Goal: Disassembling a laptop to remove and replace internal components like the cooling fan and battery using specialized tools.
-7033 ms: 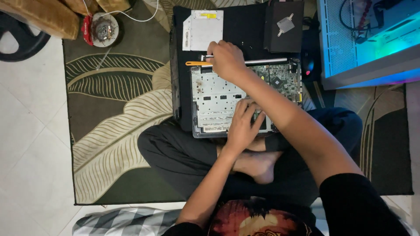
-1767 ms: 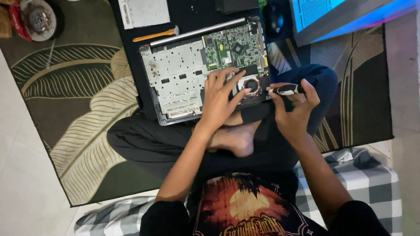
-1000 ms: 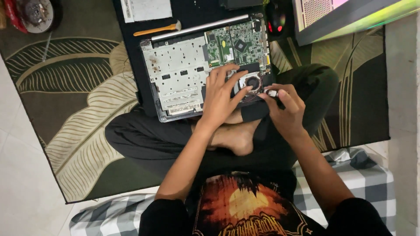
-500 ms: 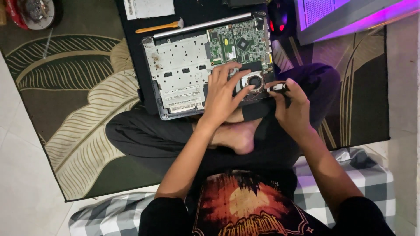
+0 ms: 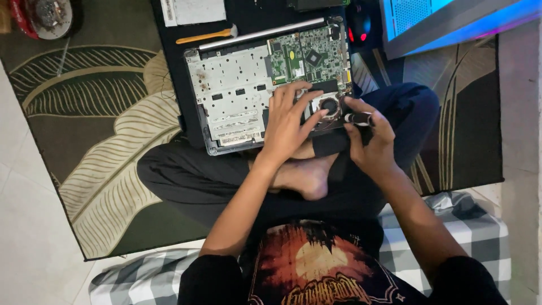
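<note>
The person sits cross-legged on a leaf-patterned rug [image 5: 96,141] with an opened laptop [image 5: 237,96] resting partly on the lap, its silver inner frame and green circuit board [image 5: 307,56] exposed. Since half a second ago little has shifted: the left hand [image 5: 288,121] still lies spread over the lower middle of the laptop, fingers loose and pressing down rather than gripping, its fingertips close to the round cooling fan [image 5: 329,105]. The right hand [image 5: 370,141] has stayed at the laptop's right edge, closed around a small dark tool with a pale tip [image 5: 358,118], which points in toward the fan; a second ago that hand was drawn slightly further back, so the tool has edged closer to the fan corner. This suggests the work is settled on the fan area, with one hand steadying the case and the other working the tool. Beyond the laptop lie an orange-handled tool [image 5: 206,35], a sheet of paper [image 5: 192,10] and a dark mouse with red lights [image 5: 360,25].
</note>
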